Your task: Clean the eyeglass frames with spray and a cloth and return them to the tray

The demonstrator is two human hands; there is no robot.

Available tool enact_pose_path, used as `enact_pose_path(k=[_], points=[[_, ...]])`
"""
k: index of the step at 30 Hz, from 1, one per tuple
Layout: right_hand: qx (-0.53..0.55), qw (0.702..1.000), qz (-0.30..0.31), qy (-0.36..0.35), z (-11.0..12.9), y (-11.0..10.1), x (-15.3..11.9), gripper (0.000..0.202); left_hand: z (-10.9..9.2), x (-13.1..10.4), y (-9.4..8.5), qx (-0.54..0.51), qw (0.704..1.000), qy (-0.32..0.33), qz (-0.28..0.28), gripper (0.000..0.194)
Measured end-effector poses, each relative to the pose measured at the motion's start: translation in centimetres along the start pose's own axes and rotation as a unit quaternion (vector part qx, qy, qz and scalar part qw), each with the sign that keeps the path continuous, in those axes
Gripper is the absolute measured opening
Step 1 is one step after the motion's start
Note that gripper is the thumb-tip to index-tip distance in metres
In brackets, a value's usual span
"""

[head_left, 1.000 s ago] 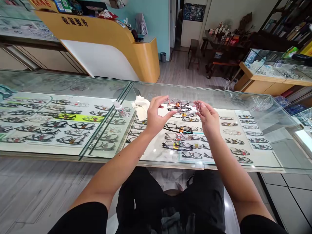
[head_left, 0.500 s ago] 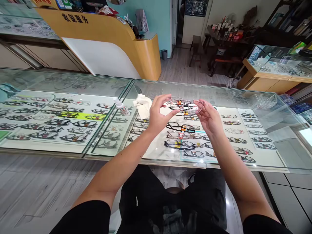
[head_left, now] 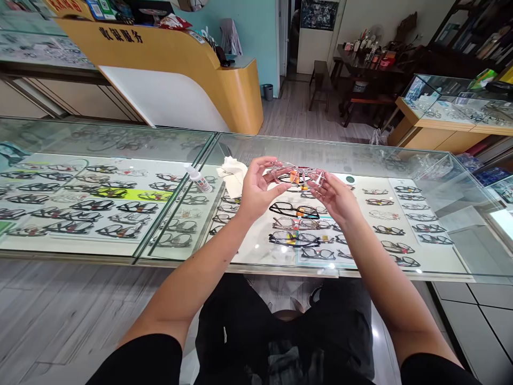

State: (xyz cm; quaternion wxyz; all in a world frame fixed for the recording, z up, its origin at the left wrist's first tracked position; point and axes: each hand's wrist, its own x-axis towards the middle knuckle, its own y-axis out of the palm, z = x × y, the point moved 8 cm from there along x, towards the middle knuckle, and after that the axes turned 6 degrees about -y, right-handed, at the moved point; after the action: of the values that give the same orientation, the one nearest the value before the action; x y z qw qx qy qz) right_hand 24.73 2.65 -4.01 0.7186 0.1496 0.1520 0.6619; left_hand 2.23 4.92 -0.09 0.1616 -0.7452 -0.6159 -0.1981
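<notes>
A pair of eyeglasses (head_left: 316, 175) with thin clear-pink frames is held up above the glass counter between my two hands. My left hand (head_left: 259, 187) grips its left side with the thumb and fingers. On the other side, my right hand (head_left: 335, 197) pinches the right end. Black-framed glasses (head_left: 295, 210) and another dark pair (head_left: 294, 238) lie below my hands, near the front of the counter. To the left of my left hand sits a crumpled cream cloth (head_left: 234, 177). A small white bottle (head_left: 199, 179) lies tilted beside the cloth.
The glass display counter (head_left: 256, 270) runs across in front of me, with rows of glasses (head_left: 132, 207) inside. Beyond it stand a yellow-and-white service desk (head_left: 240, 96), a grey bin (head_left: 267, 92), a wooden stool (head_left: 319, 80) and another showcase (head_left: 444, 128).
The eyeglasses have turned in my hands, so their frame sits at a different tilt. My right hand has shifted slightly left and down. The cloth and bottle stay where they were.
</notes>
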Motion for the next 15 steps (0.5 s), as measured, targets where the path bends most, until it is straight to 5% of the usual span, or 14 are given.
enact_pose_path(k=[12, 15], points=[[0.022, 0.999, -0.011, 0.028, -0.22, -0.16, -0.01, 0.032, 0.13, 0.27, -0.39, -0.013, 1.000, -0.018, 0.020, 0.072], [0.009, 0.998, 0.029, 0.056, -0.09, 0.03, -0.04, 0.028, -0.07, 0.55, -0.55, -0.025, 0.997, -0.046, 0.054, 0.072]])
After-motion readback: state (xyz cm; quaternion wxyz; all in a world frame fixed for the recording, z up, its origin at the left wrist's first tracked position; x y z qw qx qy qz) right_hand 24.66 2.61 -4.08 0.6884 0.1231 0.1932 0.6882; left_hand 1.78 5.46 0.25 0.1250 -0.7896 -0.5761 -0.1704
